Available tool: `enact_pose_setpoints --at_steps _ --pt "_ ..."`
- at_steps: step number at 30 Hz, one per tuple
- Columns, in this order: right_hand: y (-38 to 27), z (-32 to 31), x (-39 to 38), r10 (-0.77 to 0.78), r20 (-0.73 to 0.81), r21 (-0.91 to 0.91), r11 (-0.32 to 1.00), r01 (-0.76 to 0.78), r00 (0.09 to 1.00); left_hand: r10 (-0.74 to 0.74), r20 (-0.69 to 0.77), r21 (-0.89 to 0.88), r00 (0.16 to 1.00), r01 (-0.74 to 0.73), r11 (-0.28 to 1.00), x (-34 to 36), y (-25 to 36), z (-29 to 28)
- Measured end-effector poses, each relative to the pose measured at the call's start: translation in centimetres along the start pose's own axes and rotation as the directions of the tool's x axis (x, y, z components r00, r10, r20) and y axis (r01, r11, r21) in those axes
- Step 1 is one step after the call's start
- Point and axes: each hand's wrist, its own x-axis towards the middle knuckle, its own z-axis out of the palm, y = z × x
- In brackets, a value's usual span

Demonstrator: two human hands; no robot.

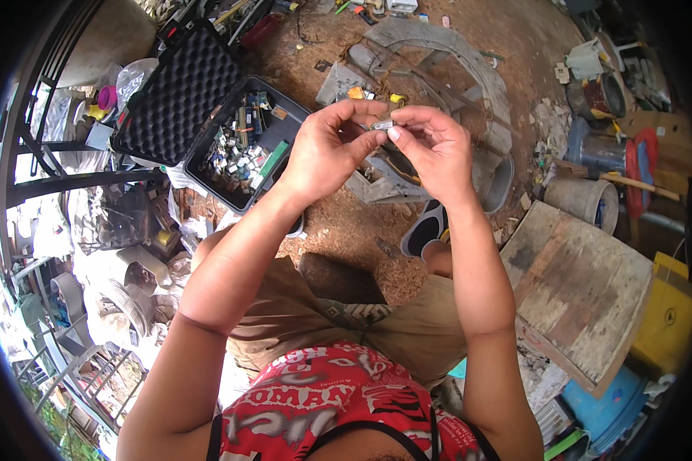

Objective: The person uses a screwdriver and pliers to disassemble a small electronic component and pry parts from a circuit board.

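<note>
A small silver-grey rectangular piece (382, 124), perhaps an electronic part, is held up between my two hands. The thumb and fingers of my left hand (327, 150) pinch its left side. On its right side, my right hand (440, 154) grips it with thumb and forefinger. Left of my hands lies an open black hard case (244, 201) with a foam-lined lid (183, 88). Many small silver pieces (237, 163), a bundle of circuit boards (246, 123) and a green strip (270, 164) lie inside the case.
Beyond my hands, a grey ring-shaped frame (488, 84) rests on the dirt floor. A worn wooden board (577, 292) is at the right, near a bucket (584, 201) and a yellow container (669, 311). Plastic bags and scrap crowd the left beside a dark metal rack (11, 173).
</note>
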Motion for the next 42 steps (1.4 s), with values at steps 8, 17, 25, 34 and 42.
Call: enact_pose_setpoints --at_steps 8,17,25,34,42 --pt "-0.2 -0.6 -0.3 -0.009 -0.009 -0.031 0.999 0.009 1.0 0.045 -0.075 0.001 0.996 -0.045 0.999 0.5 -1.0 0.9" --pt "-0.4 -0.8 0.0 -0.009 -0.033 -0.23 0.973 0.001 0.999 0.136 -0.028 0.328 0.99 -0.119 0.937 0.5 1.2 0.4" --pt "5.1 -4.1 1.2 0.15 -0.139 -0.794 0.574 -0.201 0.979 0.314 -0.079 0.404 0.946 -0.258 0.878 0.9 0.4 -0.5" --pt "5.2 -1.9 0.8 0.272 -0.121 -0.706 0.653 -0.275 0.955 0.208 -0.096 0.314 0.973 -0.168 0.934 0.6 1.3 -0.7" --pt "-10.4 -2.9 3.4 -0.442 0.121 -0.067 0.89 0.452 0.889 0.264 -0.142 0.377 0.954 -0.194 0.906 0.3 1.6 -1.3"
